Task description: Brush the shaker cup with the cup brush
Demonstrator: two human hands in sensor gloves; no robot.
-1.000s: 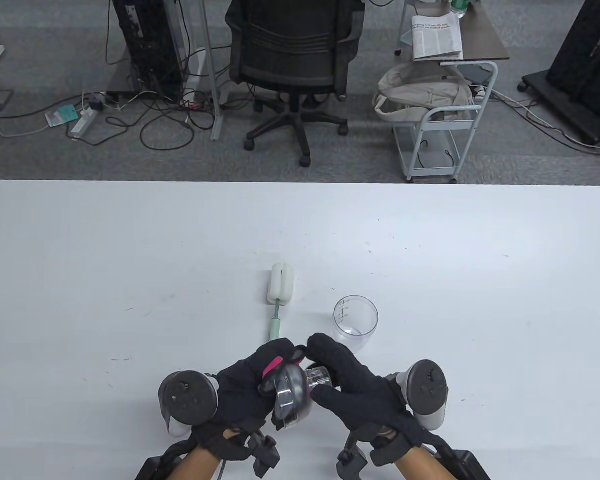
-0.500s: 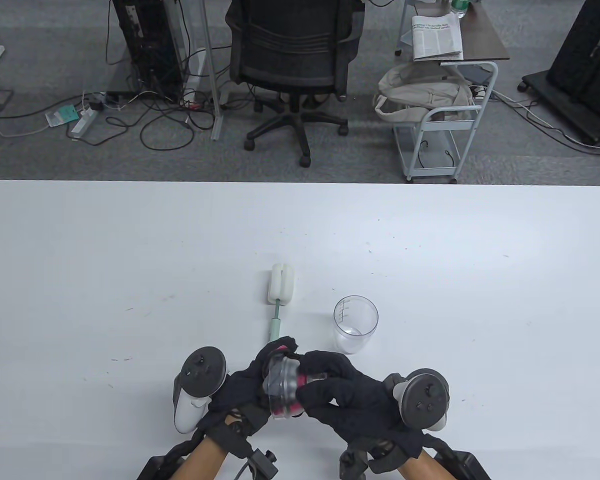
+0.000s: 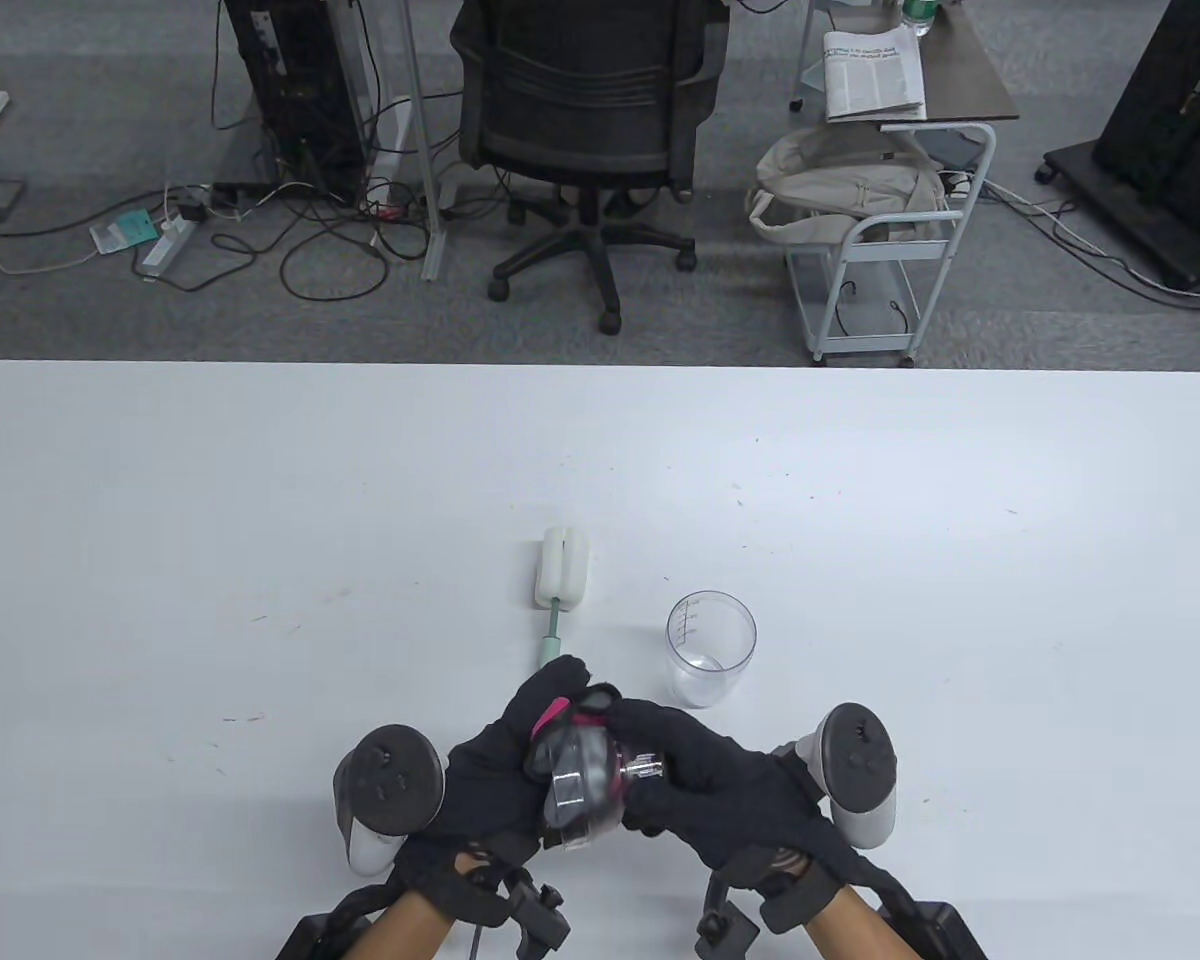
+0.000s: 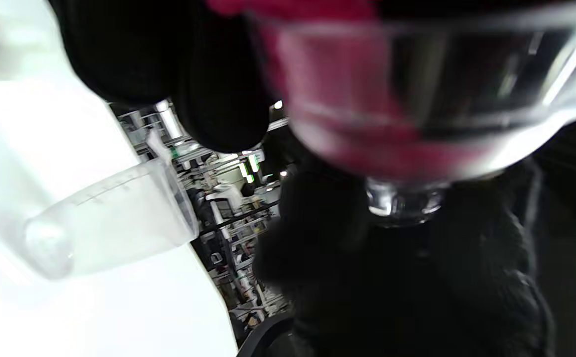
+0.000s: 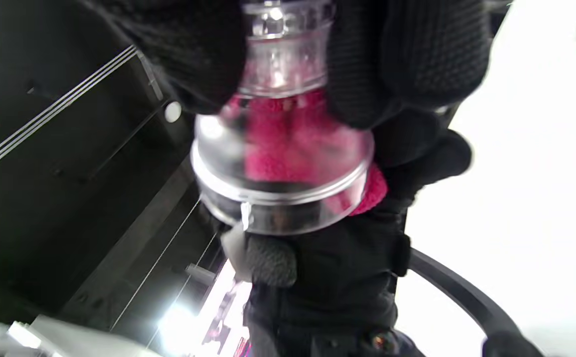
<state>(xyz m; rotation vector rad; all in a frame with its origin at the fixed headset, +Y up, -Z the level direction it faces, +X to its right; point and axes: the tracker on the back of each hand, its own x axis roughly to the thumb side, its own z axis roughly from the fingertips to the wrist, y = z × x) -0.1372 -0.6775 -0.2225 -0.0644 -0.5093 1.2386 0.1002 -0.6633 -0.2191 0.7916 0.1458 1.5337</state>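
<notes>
Table view: a clear lid (image 3: 585,785) with pink trim is held between both gloved hands just in front of the open cup (image 3: 711,647), so the lid-removal step is judged nearly finished, with no brushing begun. The left hand (image 3: 495,775) is wrapped around the lid's wide rim and the right hand (image 3: 720,785) pinches its narrow cap. Next, the lid must be set down and the brush (image 3: 560,600), lying untouched just left of the cup, taken up.

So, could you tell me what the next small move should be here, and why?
Probably set the clear lid down: both the left hand and right hand hold it, while the cup brush lies untouched beside the open shaker cup.
</notes>
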